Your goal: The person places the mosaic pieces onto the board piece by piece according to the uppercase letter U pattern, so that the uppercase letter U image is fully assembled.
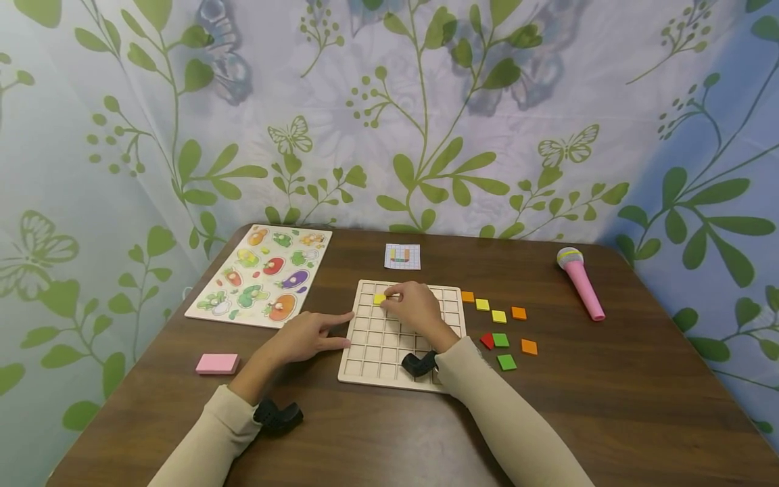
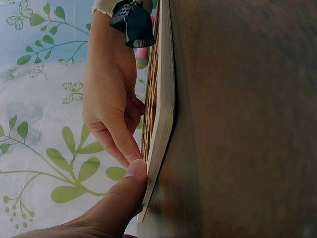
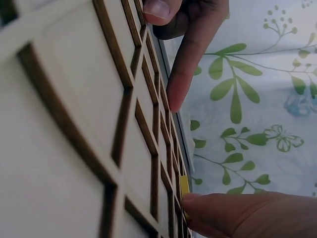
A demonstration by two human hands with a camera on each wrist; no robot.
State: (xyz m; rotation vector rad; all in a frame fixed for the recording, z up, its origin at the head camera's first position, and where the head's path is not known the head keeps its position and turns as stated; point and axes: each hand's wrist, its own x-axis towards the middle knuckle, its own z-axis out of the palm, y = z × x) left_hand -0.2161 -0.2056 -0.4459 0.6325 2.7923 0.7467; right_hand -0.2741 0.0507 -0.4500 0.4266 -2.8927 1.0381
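Yellow square tile (image 1: 379,298): we find it in the far-left part of the wooden grid board (image 1: 369,369). Being square, it gives us no long axis; its sides run roughly along the grid lines. The right-wrist view shows it nearly edge-on, as a narrow strip.

Right hand (image 1: 415,311): it reaches in from the near right, thumb and forefinger pinching the tile at its right side. Left hand (image 1: 304,336): thumb and forefinger spread apart, their tips touching the board's left edge, forefinger straight.

Just right of the board we record loose tiles: orange, yellow and green squares, plus a red tile (image 1: 487,341) touching a green tile (image 1: 500,339). Beyond the far edge lies a gridded pattern card (image 1: 402,256); its coloured U opens toward the far side.

Farther left we note a vegetable puzzle board (image 1: 251,318), long axis running near-left to far-right, with a pink block (image 1: 218,364) nearer us, its length left to right. At far right, a pink toy microphone (image 1: 584,284) points its grey head far and slightly left. All rest on a dark wooden table (image 1: 341,439).
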